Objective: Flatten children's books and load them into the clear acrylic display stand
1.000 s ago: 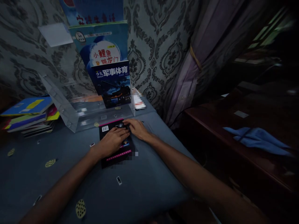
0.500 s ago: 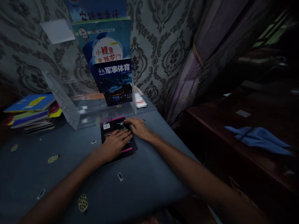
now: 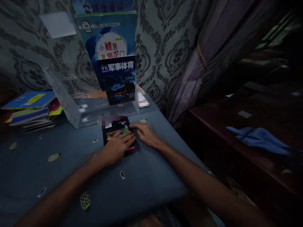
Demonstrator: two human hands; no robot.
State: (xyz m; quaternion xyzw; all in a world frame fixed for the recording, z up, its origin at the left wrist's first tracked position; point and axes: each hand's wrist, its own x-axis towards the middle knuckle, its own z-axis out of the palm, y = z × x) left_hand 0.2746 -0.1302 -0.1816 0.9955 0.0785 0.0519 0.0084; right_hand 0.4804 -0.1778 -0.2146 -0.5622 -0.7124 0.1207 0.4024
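Note:
A black book (image 3: 118, 123) lies back cover up on the grey-blue tablecloth (image 3: 61, 176), a barcode near its top. Resting flat across the cover is my left hand (image 3: 118, 143), fingers stretched out. My right hand (image 3: 147, 135) is at the book's right edge, fingers extended and the index fingertip by the cover. Behind them stands a clear acrylic book rack (image 3: 62, 97). It carries a dark blue book (image 3: 119, 83) with a tank on its cover, a light blue picture book (image 3: 110, 33) behind that, and another blue book (image 3: 104, 6) farther back.
A stack of books (image 3: 30, 107) lies left of the rack. On the right stands a dark red table (image 3: 213, 135) with a blue cloth (image 3: 258, 138). A tied purple curtain (image 3: 187, 83) hangs by the patterned wall, where a white card (image 3: 58, 24) shows.
My right hand has moved from the book's upper right corner to just beyond its right edge. My left hand stays on the cover. The view has shifted slightly.

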